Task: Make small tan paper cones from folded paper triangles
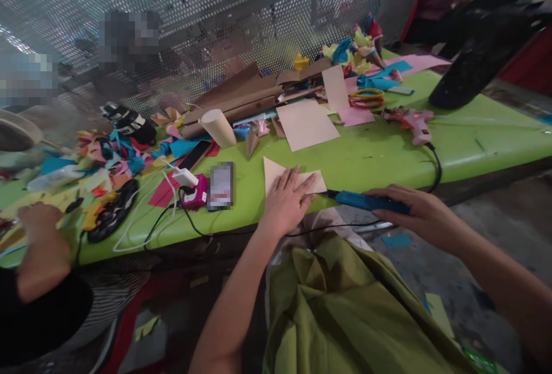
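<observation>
A folded piece of cream paper (271, 174) lies near the front edge of the green table (357, 158). My left hand (288, 197) presses flat on it with fingers spread. In my right hand (414, 213) is a blue utility knife (366, 201), gripped by its handle and pointing left. Its dark tip is at the right end of the paper, by my left fingertips; whether the blade is inside the fold I cannot tell. Beyond my hands lies a larger cream sheet (308, 124).
A pink glue gun (411, 123) rests at the right, its cord hanging over the edge. Left of the paper are a phone (221, 185) and a magenta power adapter (195, 194) with cables. A co-worker's arm (43, 241) reaches in at far left. Colored paper scraps line the back.
</observation>
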{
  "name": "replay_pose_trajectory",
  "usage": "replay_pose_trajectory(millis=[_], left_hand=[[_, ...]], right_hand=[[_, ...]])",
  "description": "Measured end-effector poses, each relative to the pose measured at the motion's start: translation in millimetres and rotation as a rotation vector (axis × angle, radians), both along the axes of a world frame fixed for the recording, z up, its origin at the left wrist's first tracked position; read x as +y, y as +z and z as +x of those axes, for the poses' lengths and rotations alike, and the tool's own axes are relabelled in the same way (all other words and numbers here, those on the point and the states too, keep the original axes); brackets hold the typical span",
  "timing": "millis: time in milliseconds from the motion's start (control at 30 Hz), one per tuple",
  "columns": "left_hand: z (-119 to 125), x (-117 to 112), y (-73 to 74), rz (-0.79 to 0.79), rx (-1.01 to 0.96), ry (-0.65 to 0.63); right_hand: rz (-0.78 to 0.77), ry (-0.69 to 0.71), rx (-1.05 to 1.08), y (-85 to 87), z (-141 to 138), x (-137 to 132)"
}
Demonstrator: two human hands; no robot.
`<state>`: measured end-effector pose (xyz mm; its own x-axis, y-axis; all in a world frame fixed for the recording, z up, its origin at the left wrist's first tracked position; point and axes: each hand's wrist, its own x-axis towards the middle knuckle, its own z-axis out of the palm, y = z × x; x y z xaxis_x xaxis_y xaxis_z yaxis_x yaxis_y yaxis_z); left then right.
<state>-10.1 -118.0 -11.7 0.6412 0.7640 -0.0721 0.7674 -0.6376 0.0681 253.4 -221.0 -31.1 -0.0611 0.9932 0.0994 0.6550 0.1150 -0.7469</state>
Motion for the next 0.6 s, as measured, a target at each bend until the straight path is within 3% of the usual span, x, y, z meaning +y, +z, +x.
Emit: replay_pose_trajectory(millis=[400,600], left_hand=[[0,4,3.7,-0.049,-0.076,0.041],[-7,17,10.8,-0.043,-0.05,-0.034]], right_hand=[[0.042,0.008,-0.037,-2.5,-6,2],[0.015,0.001,-0.007,-0.9,-6,1]])
